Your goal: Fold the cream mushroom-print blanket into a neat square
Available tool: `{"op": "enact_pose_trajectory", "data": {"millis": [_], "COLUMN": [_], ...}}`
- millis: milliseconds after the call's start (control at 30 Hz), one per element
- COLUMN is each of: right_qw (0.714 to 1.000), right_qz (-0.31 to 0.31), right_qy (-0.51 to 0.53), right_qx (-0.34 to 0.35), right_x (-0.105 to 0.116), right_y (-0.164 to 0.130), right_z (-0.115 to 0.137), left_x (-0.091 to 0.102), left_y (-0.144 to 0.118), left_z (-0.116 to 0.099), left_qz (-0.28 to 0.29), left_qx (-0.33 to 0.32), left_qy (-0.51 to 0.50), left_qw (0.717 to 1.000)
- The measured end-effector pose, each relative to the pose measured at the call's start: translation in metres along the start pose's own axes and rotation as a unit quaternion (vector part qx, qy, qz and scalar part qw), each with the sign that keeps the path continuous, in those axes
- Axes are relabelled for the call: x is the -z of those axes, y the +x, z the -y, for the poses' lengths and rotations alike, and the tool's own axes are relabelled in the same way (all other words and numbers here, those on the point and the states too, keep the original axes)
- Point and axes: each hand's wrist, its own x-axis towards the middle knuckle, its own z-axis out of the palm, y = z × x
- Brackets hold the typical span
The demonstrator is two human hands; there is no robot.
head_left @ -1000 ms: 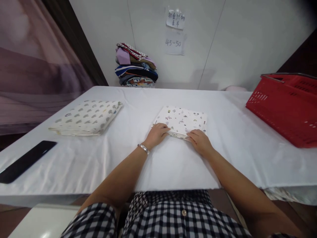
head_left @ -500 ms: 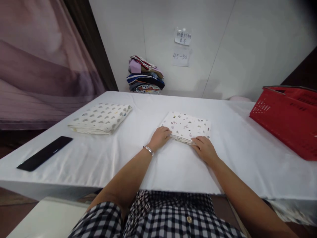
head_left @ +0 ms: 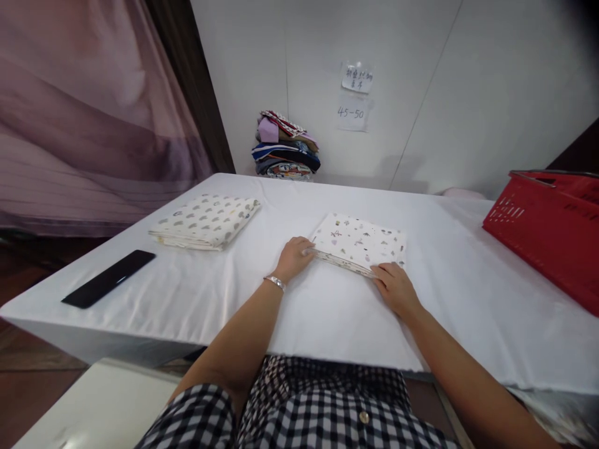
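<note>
A folded white cloth (head_left: 358,241) with small scattered prints lies on the white-covered table (head_left: 327,318) in front of me. My left hand (head_left: 296,257) grips its near left corner, thumb and fingers closed about the layered edge. At the near right corner, my right hand (head_left: 394,284) is closed on the same edge, fingers on top and the thumb hidden beneath or behind. To the left rests another folded cloth (head_left: 206,221), cream with grey-green shapes, apart from both hands.
A black phone-like slab (head_left: 110,279) lies near the table's left front edge. On the right stands a red plastic basket (head_left: 552,231). Several folded fabrics are stacked in a pile (head_left: 286,146) by the back wall, beside two paper notes (head_left: 353,113). A pink curtain (head_left: 93,125) hangs at left.
The view has shifted slightly left. My left hand has moved a little outward along the cloth's near edge, and the cloth's layered front edge shows more. Both hands stay on the cloth.
</note>
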Motion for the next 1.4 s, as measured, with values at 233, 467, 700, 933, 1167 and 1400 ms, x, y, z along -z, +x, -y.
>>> {"op": "enact_pose_trajectory", "data": {"millis": [233,467,700,933,1167,1400], "right_qw": [0.998,0.994,0.99,0.993,0.995,0.957], "right_qz": [-0.045,-0.066,-0.073,-0.072,-0.058,-0.111], "right_qy": [-0.024,-0.067,-0.096,-0.057,-0.021,0.118], "right_qx": [-0.022,-0.055,-0.074,-0.076,-0.073,-0.242], "right_x": [0.003,0.009,0.011,0.015,0.018,0.015], "right_y": [-0.005,-0.02,-0.03,-0.031,-0.031,-0.032], "right_z": [0.001,-0.001,-0.003,-0.007,-0.007,-0.005], "left_x": [0.002,-0.002,-0.003,-0.004,-0.005,-0.015], "left_y": [-0.003,-0.004,-0.003,0.0,-0.001,-0.004], "left_z": [0.01,0.01,0.009,0.01,0.012,-0.011], "left_qz": [-0.001,0.021,0.014,0.008,0.012,0.04], "left_qx": [0.052,0.056,0.072,0.089,0.098,-0.089], "left_qy": [-0.037,-0.039,-0.045,-0.039,-0.029,0.091], "left_qw": [0.998,0.997,0.996,0.995,0.995,0.991]}}
